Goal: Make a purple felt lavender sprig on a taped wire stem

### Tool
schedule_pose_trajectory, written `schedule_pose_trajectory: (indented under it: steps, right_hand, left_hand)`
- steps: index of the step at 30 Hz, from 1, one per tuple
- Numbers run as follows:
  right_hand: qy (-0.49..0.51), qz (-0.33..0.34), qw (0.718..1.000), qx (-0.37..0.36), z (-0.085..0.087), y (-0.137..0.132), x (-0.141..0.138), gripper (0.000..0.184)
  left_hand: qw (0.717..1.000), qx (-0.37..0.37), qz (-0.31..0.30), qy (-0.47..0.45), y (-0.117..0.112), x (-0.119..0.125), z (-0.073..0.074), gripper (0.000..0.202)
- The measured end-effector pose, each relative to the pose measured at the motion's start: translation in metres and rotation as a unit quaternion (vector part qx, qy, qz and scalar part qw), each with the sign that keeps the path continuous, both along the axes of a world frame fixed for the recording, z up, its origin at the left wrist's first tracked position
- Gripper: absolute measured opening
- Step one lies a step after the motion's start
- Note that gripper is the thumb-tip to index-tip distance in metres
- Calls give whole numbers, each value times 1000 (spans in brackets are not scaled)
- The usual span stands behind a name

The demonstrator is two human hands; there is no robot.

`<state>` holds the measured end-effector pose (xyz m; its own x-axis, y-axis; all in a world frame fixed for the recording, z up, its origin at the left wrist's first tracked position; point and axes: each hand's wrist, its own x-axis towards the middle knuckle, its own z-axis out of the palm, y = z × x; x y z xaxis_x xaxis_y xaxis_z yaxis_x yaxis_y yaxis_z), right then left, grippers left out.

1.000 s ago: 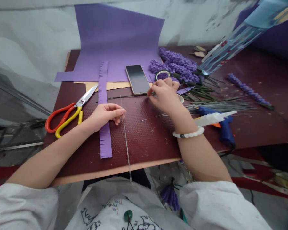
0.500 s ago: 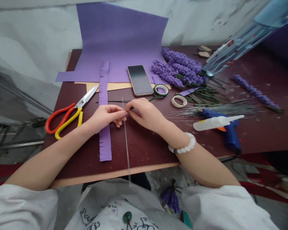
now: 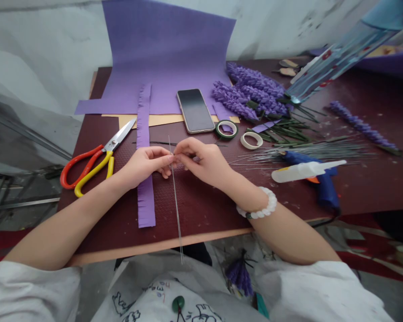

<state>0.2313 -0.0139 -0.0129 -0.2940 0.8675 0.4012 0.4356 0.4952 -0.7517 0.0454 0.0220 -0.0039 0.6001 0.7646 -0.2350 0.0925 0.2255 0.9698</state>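
Observation:
My left hand point(image 3: 147, 163) pinches a thin metal wire point(image 3: 176, 210) that runs from my fingertips down past the table's front edge. My right hand point(image 3: 204, 162) meets it at the same spot, fingers closed in a pinch on the wire's upper part; whether it also holds tape I cannot make out. A fringed purple paper strip point(image 3: 145, 179) lies under my left hand. A green tape roll point(image 3: 226, 129) and a white tape roll point(image 3: 251, 140) lie just beyond my right hand.
Orange and yellow scissors point(image 3: 90, 161) lie at the left. A phone point(image 3: 195, 110) rests on a large purple sheet point(image 3: 164, 58). Purple paper lavender stems point(image 3: 251, 94), a bundle of wires point(image 3: 305, 150) and a blue glue gun point(image 3: 309, 172) fill the right side of the maroon table point(image 3: 201, 210).
My right hand came back from the tape rolls by the phone to the wire and joined my left hand's pinch. The green tape roll now lies beside the white one.

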Motion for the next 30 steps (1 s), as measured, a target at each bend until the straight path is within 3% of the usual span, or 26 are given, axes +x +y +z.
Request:
schedule_pose_trajectory:
  steps: [6, 11, 18, 24, 30]
  right_hand:
    - [121, -7, 991, -49, -2, 0, -4, 4]
    - [210, 45, 970, -113, -2, -3, -10, 5]
    - [231, 69, 961, -135, -1, -4, -11, 13]
    - [253, 1, 956, -147, -6, 3, -8, 18]
    - [267, -3, 951, -152, -8, 9, -3, 21]
  left_hand:
    - [1000, -6, -16, -13, -1, 0, 2, 24]
    - [999, 2, -35, -16, 0, 0, 2, 21]
    - [999, 4, -33, -13, 0, 0, 3, 20]
    - [1000, 6, -27, 5, -2, 0, 6, 18]
    - [997, 18, -68, 19, -1, -2, 7, 17]
